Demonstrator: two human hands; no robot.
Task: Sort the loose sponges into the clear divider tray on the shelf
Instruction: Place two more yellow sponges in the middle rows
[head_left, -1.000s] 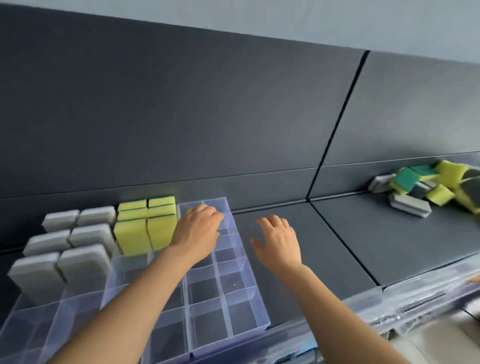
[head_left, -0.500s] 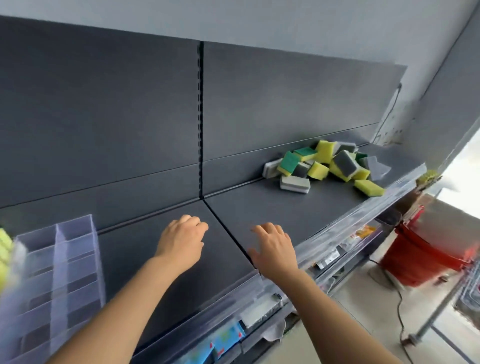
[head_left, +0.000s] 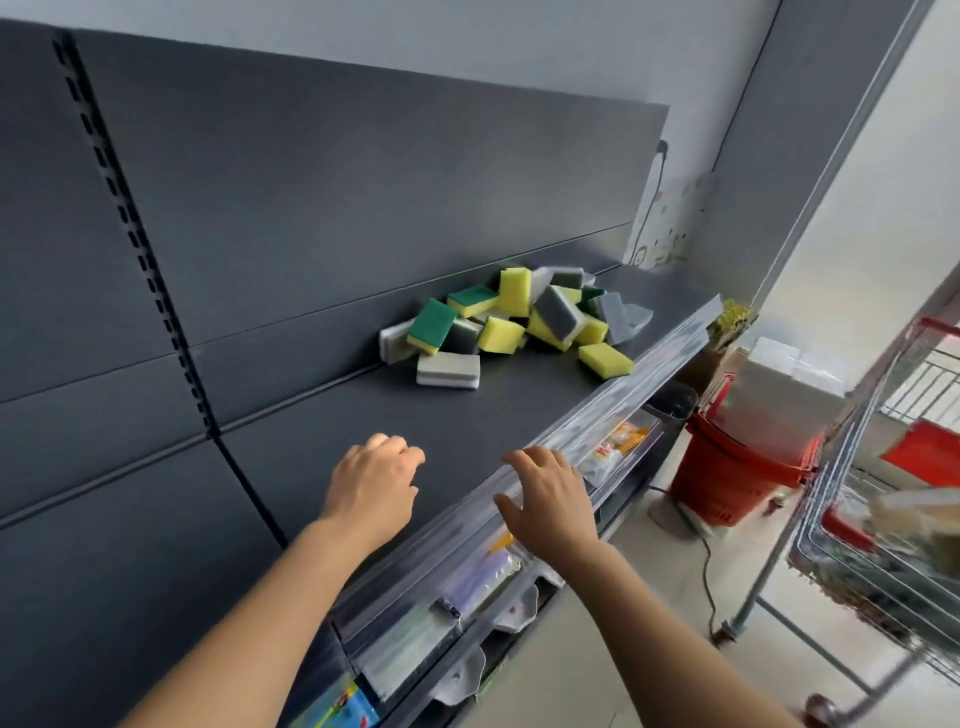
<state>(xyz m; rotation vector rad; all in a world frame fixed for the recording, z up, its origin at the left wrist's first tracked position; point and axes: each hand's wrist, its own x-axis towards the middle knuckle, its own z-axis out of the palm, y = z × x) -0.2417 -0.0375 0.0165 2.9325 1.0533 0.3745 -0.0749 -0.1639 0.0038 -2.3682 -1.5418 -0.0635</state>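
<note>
Seen from the head camera, the step in hand looks to be the reach for the next pick-up. The heap of loose rectangular foam sponges (head_left: 519, 322), yellow, green-topped and grey, lies against the back panel at the far right of the dark grey metal shelf (head_left: 363, 415), well apart from both hands. The clear divider tray is not in this view.

To do this well, take pieces lying free at the edge of the heap rather than digging into its middle. The grey-and-white flat sponge (head_left: 448, 370) sits alone at the near left edge. The yellow block sponge (head_left: 605, 359) lies apart at the right, near the clear plastic front rail (head_left: 649, 364). One for each hand would suit, pinched lightly by the long sides, since foam squashes and would likely spring askew if squeezed hard. Keeping to one colour per trip should make slotting into compartments easier. Take care not to sweep the yellow one over the rail.

The left hand (head_left: 371, 493) hovers over the shelf, its fingers (head_left: 400, 452) loosely curled under and holding nothing. The right hand (head_left: 550, 504) is above the front rail, its fingers (head_left: 537, 460) spread and slightly bent, also empty. I cannot tell whether they brush the rail.
</note>
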